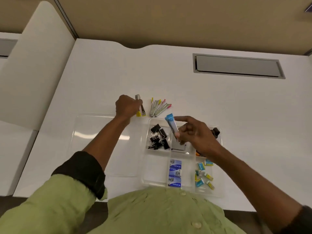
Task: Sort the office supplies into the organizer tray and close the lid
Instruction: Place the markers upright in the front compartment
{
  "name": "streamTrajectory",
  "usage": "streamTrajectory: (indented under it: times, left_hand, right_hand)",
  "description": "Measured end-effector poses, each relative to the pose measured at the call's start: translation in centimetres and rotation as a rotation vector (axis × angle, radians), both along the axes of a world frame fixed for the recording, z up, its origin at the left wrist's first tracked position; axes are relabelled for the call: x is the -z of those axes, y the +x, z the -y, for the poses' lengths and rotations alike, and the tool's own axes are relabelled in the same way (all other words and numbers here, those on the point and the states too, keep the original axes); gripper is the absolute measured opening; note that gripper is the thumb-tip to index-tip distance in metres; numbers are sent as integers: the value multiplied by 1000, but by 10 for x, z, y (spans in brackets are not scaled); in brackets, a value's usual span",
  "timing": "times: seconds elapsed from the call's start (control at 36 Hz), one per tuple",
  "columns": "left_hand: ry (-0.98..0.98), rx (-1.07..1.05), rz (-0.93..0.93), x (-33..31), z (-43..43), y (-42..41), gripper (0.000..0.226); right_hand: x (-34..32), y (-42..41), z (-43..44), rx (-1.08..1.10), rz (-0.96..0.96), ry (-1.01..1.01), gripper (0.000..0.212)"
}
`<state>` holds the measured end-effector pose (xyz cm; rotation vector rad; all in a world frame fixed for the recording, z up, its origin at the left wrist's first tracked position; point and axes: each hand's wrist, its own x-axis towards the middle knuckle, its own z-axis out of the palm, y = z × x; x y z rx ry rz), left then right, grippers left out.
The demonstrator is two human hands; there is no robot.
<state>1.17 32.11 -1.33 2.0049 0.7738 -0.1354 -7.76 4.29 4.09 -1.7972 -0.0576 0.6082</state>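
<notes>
fingers (182,132) around blue stapler (171,123), above tray (154,168)

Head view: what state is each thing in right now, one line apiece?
Lid: open, lying flat left of the tray.
Tray: uncovered, partly filled.
Yellow stapler: outside tray, gripped by left hand.
Blue stapler: held above tray by right hand.
Other staplers: loose on desk beyond tray.
Binder clips: in far-left compartment.

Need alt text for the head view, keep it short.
A person's right hand holds a blue stapler over a clear organizer tray, while the left hand grips a yellow stapler on the white desk beyond it. The tray holds black binder clips and blue staple boxes; its lid lies flat to the left.
</notes>
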Motion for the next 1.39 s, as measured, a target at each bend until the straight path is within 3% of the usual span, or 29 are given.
streamTrajectory:
  times: [0.06, 0.11, 0.19, 0.31, 0.42, 0.64, 0.92, 1.0, 1.08, 1.14, 1.22, 1.31, 1.39]
  left_hand:
    - [-90, -16, 60, -7, -11, -21, 24]
    - [-217, -60, 97, -13, -21, -44, 15]
    - [-410, -84, 112, -21, -33, -84, 9]
    - [-467, -135, 75, -19, -42, -137, 13]
    - [-487, -179, 48, -11, -40, -175, 18]
    - [-367, -80, 15, -6, -27, -205, 20]
    - [-315, 58, -28, -8, -21, -221, 28]
    - [-308, 117, -44, -14, -17, -222, 29]
    - [-383, 184, -56, -20, -12, -222, 21]
    - [-404, 231, -72, -24, -8, -221, 13]
    - [-429, 352, -131, -29, -2, -219, 9]
    - [-412, 471, -175, -33, 0, -217, 8]
    - [-419, 450, -215, -35, 3, -214, 15]
  right_hand:
    - [-6, -35, -8, 31, -143, 137, 55]
    - [-3, -65, -20, 38, -225, 148, 57]
    - [8, -96, -41, 21, -266, 19, 57]
    - [21, -111, -66, -41, -311, -163, 52]
    - [40, -111, -91, -111, -163, -437, 55]
    - [73, -112, -112, -150, 92, -740, 52]
    - [66, -113, -110, -229, 249, -890, 15]
    - [50, -118, -104, -68, 379, -848, 14]
    - [34, -125, -99, 97, 311, -545, 33]
    - [25, -129, -95, 71, 317, -343, 56]
    - [21, -133, -83, -122, 511, -332, 75]
    - [21, -133, -72, -240, 552, -371, 58]
    - [21, -134, -65, -240, 587, -364, 38]
